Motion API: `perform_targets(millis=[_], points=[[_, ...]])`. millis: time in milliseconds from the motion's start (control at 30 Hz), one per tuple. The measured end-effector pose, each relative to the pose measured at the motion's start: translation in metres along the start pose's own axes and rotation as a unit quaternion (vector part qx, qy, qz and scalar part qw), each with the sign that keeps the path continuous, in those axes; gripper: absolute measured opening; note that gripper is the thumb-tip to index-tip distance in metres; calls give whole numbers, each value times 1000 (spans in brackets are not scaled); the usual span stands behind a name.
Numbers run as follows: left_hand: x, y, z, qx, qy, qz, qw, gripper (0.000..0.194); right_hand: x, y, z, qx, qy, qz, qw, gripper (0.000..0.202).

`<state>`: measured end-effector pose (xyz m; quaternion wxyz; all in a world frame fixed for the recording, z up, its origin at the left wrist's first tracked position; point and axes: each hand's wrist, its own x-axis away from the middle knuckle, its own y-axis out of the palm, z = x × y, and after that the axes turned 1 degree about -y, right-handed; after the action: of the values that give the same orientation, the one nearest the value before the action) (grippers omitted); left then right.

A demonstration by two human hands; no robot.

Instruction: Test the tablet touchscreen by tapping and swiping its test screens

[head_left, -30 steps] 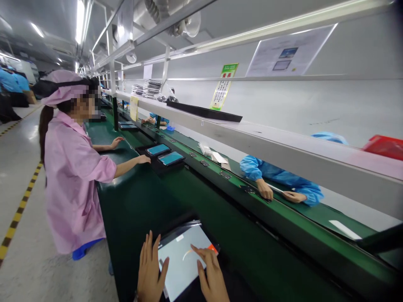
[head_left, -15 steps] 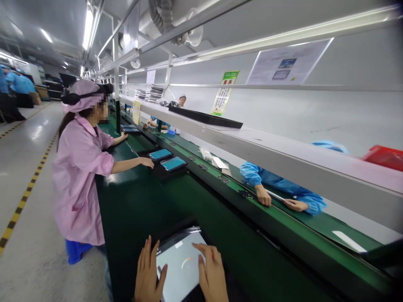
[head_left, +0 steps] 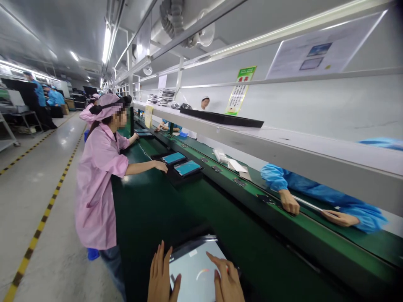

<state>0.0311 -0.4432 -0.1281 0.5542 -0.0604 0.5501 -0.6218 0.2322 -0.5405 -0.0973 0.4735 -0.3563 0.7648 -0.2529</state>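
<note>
A tablet-like device (head_left: 195, 279) with a lit pale screen lies at the bottom centre, on something dark. A small white square and a curved coloured mark show on its screen. My left hand (head_left: 162, 274) rests along the left edge, its fingers stretched upward and the thumb apart over the screen. On the other side, my right hand (head_left: 227, 277) lies over the right part of the screen, index finger extended toward the upper right and thumb spread. Neither hand grasps anything.
Beyond, two blue-screened devices (head_left: 188, 167) sit on a dark tray beside a person in pink (head_left: 100, 184). Along the right runs a green conveyor (head_left: 302, 235) with small parts. Across it, a person's blue sleeves (head_left: 302, 184) and hands are at work under a long shelf (head_left: 283, 155).
The whole view has turned left, so everything sits further right. My hands stay over the device in much the same pose.
</note>
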Motion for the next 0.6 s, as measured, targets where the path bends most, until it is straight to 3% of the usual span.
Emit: perform_targets(millis=[233,433,600], points=[[-3,-4,-6,-16,56,10,998,59,-5,-4,-7,68,-66,-53,994,42],[-6,-8,-2,-42,66,41,996,55,-1,12,-17,41,-4,-84,996,41],[-8,-8,0,-52,73,69,994,52,-12,9,-32,49,-49,-121,990,46]])
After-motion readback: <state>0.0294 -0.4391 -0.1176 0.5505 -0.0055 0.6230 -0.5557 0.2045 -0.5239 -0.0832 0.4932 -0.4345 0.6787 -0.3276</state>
